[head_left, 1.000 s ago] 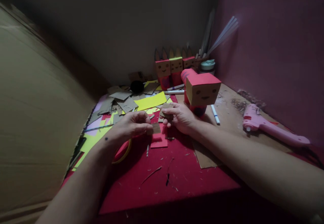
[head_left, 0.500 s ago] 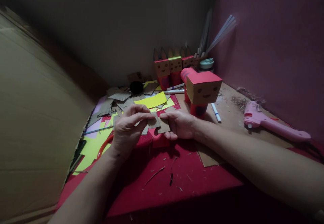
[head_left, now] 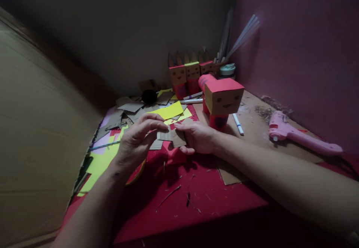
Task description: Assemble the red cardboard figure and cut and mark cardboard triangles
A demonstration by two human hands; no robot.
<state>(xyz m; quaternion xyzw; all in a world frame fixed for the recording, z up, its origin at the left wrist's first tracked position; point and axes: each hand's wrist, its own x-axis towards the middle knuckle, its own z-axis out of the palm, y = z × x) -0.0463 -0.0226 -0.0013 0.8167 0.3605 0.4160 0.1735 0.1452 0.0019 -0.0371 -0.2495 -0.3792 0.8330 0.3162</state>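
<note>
Head view, mid-frame: the half-curled left hand (head_left: 137,140) pinches a stripy grey-brown cardboard piece (head_left: 165,135); the half-curled right hand (head_left: 201,137) holds a flat brown cardboard square (head_left: 178,138).

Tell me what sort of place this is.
Probably a small craft corner, judging by the pink glue gun at the right, the box-headed figure with a drawn face, and the pile of cardboard scraps at the left.

We see matt cardboard in the held pieces (head_left: 178,139), smooth paper in the yellow strip (head_left: 169,110), smooth, faintly glossy plastic on the glue gun (head_left: 304,135), and a matt, cloth-like table cover (head_left: 215,203).
</note>
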